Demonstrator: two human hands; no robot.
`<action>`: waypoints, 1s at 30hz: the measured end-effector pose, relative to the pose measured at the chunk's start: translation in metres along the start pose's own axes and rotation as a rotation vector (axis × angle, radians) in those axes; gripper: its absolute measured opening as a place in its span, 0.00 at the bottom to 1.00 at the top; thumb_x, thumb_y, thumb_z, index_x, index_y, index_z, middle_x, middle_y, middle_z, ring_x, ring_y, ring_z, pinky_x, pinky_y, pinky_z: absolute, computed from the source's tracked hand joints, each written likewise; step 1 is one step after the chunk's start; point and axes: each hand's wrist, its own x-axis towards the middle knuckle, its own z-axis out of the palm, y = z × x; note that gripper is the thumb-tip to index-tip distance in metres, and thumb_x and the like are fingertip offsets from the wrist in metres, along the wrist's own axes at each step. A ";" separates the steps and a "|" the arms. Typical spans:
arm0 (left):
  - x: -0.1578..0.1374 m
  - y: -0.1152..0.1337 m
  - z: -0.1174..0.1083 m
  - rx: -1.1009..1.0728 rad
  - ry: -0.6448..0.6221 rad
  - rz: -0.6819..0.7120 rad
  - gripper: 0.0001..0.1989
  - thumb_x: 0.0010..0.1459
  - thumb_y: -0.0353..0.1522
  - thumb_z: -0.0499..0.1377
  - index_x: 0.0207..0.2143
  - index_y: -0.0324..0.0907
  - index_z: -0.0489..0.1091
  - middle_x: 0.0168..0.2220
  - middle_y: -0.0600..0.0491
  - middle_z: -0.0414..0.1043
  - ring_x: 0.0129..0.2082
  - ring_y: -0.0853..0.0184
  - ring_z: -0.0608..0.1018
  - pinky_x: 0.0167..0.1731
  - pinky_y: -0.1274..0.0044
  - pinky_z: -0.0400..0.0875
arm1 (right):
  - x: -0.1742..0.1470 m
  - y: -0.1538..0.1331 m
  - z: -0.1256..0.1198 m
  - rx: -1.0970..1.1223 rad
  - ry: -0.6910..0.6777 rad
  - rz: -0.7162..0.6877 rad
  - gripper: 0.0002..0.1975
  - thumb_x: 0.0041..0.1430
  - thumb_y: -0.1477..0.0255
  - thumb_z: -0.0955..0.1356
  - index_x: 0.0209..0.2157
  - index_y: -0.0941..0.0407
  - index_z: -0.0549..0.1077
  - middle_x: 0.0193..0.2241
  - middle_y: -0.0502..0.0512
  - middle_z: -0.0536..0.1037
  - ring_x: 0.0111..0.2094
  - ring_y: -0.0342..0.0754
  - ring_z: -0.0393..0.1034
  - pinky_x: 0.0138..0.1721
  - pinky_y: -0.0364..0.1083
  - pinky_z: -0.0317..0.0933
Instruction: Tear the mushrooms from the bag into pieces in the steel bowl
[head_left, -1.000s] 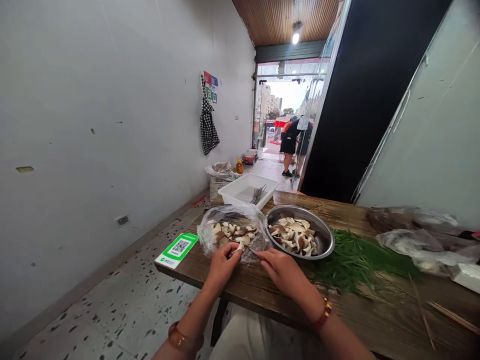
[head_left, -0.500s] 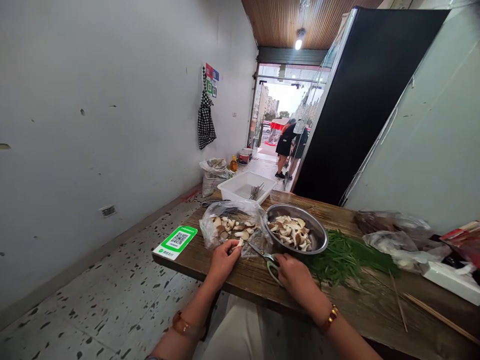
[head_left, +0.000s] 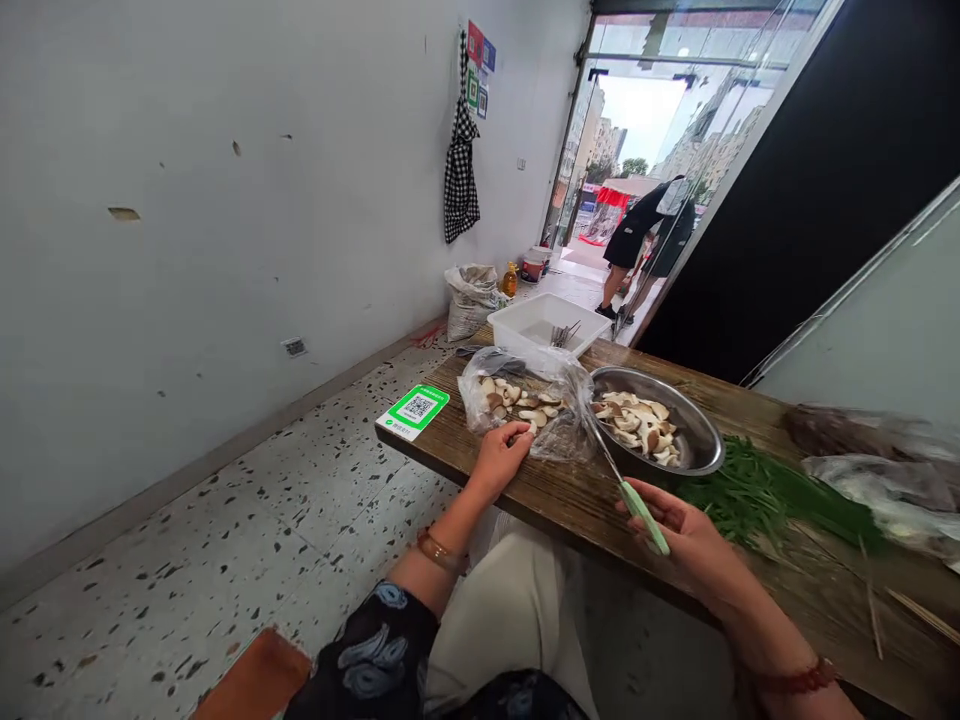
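Note:
My left hand [head_left: 504, 462] rests at the table's front edge, thumb and forefinger pinched on a small pale mushroom piece [head_left: 533, 427]. In my right hand [head_left: 686, 535] are scissors with pale green handles [head_left: 643, 516], turned edge-on, blades pointing up and left. Whether the blades are parted I cannot tell. Behind my left hand lies a clear plastic bag [head_left: 561, 440], its mouth spread around several brown-capped mushrooms [head_left: 516, 398]. To its right, a steel bowl [head_left: 703, 445] contains cut mushroom pieces [head_left: 637, 425].
Green leaves [head_left: 742, 500] lie right of the bowl, with plastic bags [head_left: 892, 490] beyond. A white tray [head_left: 517, 328] with thin skewers stands at the back. A QR code card [head_left: 414, 412] marks the left corner. One person [head_left: 637, 235] bends near the doorway.
My view has swung right and down, shifting the scene leftward-to-right and up in frame. My right hand has turned the scissors edge-on and drawn them back from the left hand, which keeps its pinch.

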 end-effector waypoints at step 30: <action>-0.003 -0.006 0.005 -0.001 0.039 0.077 0.10 0.52 0.32 0.57 0.32 0.38 0.76 0.31 0.52 0.77 0.32 0.68 0.75 0.35 0.78 0.67 | 0.020 -0.022 0.035 -0.878 0.002 -0.447 0.24 0.54 0.64 0.68 0.53 0.53 0.70 0.44 0.58 0.77 0.40 0.53 0.73 0.43 0.49 0.65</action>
